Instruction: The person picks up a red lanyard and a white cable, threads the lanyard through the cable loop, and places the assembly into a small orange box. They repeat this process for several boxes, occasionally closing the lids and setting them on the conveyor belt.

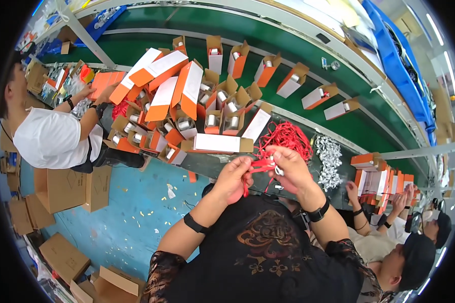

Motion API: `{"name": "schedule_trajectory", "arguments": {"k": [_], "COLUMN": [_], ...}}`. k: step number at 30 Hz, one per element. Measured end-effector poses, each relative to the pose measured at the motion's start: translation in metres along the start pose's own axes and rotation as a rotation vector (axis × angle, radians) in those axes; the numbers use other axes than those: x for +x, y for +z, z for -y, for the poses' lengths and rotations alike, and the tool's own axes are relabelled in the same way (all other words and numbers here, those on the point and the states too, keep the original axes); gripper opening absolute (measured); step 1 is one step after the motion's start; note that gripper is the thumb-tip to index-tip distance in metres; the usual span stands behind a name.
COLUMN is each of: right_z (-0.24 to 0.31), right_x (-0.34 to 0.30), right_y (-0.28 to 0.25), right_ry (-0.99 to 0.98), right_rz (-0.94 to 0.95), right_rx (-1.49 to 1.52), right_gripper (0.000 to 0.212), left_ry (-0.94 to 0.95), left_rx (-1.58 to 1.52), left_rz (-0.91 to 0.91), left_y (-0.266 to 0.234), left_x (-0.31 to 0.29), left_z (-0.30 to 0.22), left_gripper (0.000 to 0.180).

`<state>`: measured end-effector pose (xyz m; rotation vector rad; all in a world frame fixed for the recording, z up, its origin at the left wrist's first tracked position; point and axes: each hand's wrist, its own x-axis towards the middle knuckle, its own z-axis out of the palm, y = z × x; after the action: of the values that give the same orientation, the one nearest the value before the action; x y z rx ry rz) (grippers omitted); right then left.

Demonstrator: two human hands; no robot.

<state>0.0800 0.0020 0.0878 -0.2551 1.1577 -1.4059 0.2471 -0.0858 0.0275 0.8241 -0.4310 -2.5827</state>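
Note:
My left hand (232, 179) pinches one end of a red strap (261, 164), and a loose tail hangs below its fingers. The other part of this strap is held by my right hand (291, 170), with thumb and fingers closed. A small white piece (279, 171) shows at the right fingertips; its exact kind is too small to tell. Just beyond both hands lies a tangled heap of red straps (289, 140) on the dark worktop. To its right is a pile of small silvery-white pieces (328, 160).
Open orange-and-white boxes (232, 121) with silver cylinders crowd the worktop at left. More boxes stand on the green conveyor (187, 22). A co-worker in a white shirt (53, 136) handles boxes at left; other people sit at right. Cardboard cartons (68, 189) lie on the blue floor.

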Motion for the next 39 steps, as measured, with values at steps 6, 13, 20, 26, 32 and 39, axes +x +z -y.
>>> {"name": "schedule_trajectory", "arguments": {"k": [6, 13, 20, 26, 32, 39], "right_z": [0.001, -0.033, -0.039, -0.068, -0.108, -0.095], "right_x": [-0.012, 0.004, 0.001, 0.011, 0.014, 0.004], "right_y": [0.012, -0.01, -0.032, -0.079, -0.112, -0.145], "right_ry": [-0.197, -1.023, -0.84, -0.722, -0.208, 0.106], "right_rz": [0.068, -0.095, 0.057, 0.229, 0.026, -0.211], "right_rx": [-0.546, -1.625, -1.38, -1.353, -0.703, -0.165], "right_gripper": [0.016, 0.024, 0.042, 0.039, 0.026, 0.021], "left_ry": [-0.449, -0.362, -0.364, -0.519, -0.782, 0.867], "left_rx": [-0.252, -0.457, -0.368, -0.489, 0.166, 2.112], "left_rz": [0.114, 0.133, -0.052, 0.312, -0.023, -0.128], "left_y": [0.015, 0.019, 0.025, -0.026, -0.009, -0.051], "left_x": [0.018, 0.042, 0.044, 0.059, 0.058, 0.073], "left_z": [0.015, 0.027, 0.028, 0.053, 0.044, 0.021], "left_gripper": [0.016, 0.027, 0.068, 0.095, 0.092, 0.069]}}
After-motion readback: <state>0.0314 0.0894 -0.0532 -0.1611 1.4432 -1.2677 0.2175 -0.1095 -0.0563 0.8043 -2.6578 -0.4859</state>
